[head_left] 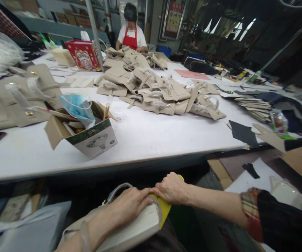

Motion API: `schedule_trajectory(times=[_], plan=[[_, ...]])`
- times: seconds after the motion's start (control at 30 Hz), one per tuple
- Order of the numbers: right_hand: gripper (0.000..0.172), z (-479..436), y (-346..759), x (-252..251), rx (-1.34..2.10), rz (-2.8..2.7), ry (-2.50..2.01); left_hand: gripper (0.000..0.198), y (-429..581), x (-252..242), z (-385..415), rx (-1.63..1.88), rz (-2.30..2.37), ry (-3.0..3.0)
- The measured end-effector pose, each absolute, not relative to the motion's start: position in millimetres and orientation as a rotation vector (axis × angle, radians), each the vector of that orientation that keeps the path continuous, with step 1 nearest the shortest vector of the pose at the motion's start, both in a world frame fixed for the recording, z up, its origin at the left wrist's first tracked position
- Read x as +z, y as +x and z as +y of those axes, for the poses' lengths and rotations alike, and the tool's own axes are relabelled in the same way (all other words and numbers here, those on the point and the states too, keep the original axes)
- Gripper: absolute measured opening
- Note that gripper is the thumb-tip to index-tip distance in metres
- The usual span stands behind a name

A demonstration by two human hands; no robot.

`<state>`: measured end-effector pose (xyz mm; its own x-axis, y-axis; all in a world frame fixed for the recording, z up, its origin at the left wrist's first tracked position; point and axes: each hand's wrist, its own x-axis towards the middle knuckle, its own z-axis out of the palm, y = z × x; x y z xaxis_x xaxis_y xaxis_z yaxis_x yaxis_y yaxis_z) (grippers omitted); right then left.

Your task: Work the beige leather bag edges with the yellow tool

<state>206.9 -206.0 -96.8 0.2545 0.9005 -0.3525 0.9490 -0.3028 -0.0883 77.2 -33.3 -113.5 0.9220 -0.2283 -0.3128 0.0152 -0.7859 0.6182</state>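
Handbag [130,227], beige, near on my lap; left hand [130,204] flat on it, fingers spread, right hand [171,189] gripping a yellow insert [165,208] at its end. Looks mid-job: big bag pile [161,94] far on table [153,136]. Open cardboard box [93,138] left holds a blue mask [76,106], sticks.

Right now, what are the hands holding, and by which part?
Left hand presses flat on the beige handbag top; right hand grips the yellow piece at the bag's end.
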Motion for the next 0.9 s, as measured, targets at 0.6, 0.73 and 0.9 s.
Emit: schedule_trajectory(times=[0.6,0.73,0.9], plan=[[0.058,-188.0,168.9,-92.6,-0.679,1.687,2.848,0.088,-82.2,-118.7,71.7,-0.062,0.825,1.460],[0.046,-143.4,149.8,-87.7,-0.434,1.865,2.577,0.086,-111.1,-147.8,49.3,-0.141,0.684,1.000],[0.035,-105.4,137.1,-87.8,-0.433,1.882,2.476,0.071,-110.3,-174.2,26.7,0.001,0.565,0.501]])
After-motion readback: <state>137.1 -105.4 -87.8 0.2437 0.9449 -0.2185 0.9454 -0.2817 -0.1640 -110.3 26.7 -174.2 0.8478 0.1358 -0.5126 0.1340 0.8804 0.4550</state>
